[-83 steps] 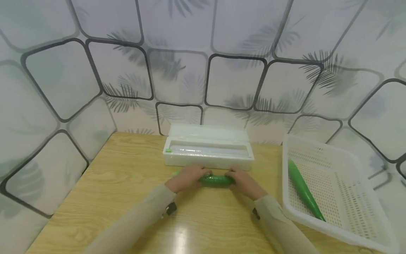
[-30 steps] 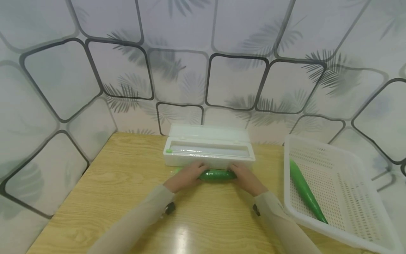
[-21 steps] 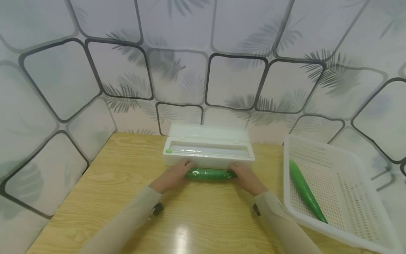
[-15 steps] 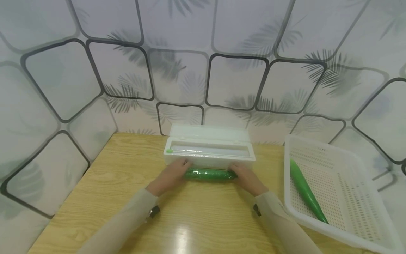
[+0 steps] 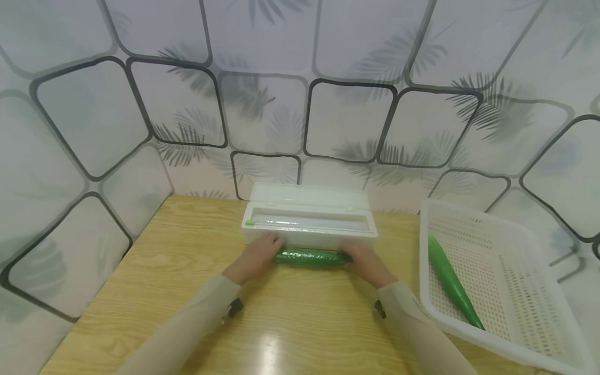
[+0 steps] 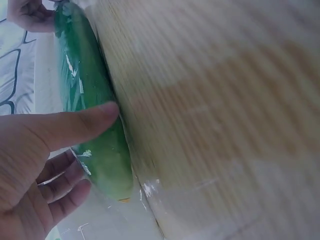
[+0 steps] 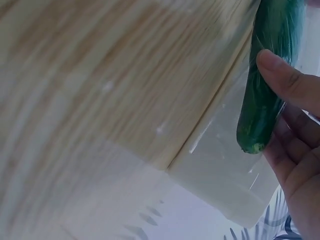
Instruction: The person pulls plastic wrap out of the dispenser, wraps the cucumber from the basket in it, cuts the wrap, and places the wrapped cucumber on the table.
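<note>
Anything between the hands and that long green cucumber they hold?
Only the clear, glossy plastic film around the long green cucumber; left hand and right hand hold it near opposite ends, nothing else visible between.

My head feed gives me soft, even, middling light whose source I can't place, with a pale upright streak of glare on the near part of the table [image 5: 309,323] and only faint shading beside the sleeves [image 5: 187,330]. Contrast is low, as through thin haze, and fine detail goes soft; the holes of the basket [image 5: 424,260] partly smear together. Toward the sides, the pattern on the wall [image 5: 262,114] stretches and leans. Both wrist feeds reach me dimmer and bluish, with blurred wood grain. White glints mark the cucumber [image 6: 95,85], and a milky wash covers the right wrist view's lower left.
</note>
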{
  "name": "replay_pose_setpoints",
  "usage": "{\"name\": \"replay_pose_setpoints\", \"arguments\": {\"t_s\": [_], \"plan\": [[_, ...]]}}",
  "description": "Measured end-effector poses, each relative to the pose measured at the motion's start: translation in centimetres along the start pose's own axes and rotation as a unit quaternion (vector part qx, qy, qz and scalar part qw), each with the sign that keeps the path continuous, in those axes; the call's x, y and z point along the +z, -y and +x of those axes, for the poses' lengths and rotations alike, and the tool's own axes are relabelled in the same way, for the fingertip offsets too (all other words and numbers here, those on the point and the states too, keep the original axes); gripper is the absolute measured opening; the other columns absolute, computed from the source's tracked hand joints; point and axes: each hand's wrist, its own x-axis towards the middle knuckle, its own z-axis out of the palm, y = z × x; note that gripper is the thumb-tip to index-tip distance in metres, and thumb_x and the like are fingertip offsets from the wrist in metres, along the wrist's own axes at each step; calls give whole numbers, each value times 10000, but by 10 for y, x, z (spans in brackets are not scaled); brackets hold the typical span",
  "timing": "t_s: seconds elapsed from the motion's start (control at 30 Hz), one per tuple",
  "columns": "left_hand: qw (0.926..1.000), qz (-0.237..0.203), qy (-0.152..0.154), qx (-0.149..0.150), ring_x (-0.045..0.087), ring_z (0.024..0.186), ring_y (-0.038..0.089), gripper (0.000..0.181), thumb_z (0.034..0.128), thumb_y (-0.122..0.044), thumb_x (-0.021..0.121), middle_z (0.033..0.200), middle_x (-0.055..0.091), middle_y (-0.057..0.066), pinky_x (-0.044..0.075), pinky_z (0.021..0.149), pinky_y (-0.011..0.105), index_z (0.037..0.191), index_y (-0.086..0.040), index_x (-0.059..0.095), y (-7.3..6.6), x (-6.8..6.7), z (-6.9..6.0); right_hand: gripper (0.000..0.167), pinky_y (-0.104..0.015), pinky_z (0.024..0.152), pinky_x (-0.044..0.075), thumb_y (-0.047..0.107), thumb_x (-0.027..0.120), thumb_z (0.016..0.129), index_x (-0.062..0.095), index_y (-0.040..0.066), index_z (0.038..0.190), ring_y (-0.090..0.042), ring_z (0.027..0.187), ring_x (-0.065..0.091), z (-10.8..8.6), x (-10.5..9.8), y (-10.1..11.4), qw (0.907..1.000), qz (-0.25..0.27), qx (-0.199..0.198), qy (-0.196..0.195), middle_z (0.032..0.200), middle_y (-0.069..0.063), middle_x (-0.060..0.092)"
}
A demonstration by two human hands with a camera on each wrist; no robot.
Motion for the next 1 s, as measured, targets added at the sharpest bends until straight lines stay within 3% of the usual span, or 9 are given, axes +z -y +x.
{"name": "replay_pose_setpoints", "arguments": {"t_s": [0.4, 0.63, 1.0], "plan": [[9994, 282, 161, 68, 567, 915, 203, 372, 727, -6, 714, 975, 585, 72, 522, 835, 311, 1077, -36, 592, 0, 2, 3, 286, -452, 897, 508, 13, 727, 716, 650, 30, 991, -264, 928, 632, 0, 1, -11, 9981, 465, 292, 293, 959, -90, 682], [9997, 168, 162, 68, 568, 915, 197, 308, 741, 9, 695, 965, 587, 64, 516, 836, 310, 1036, -36, 617, 0, 0, 1, 278, -471, 913, 499, 36, 729, 738, 637, 14, 999, -292, 953, 630, -1, -4, -6, 9956, 724, 505, 305, 973, -113, 681], [9997, -176, 142, 21, 601, 1007, 238, 340, 738, -5, 705, 1023, 638, 90, 500, 940, 353, 1046, -25, 561, 3, -2, -1, 279, -426, 893, 518, -82, 704, 708, 621, -11, 965, -284, 930, 627, -4, -1, 0, 9992, -57, 255, -293, 958, -126, 649]]}}
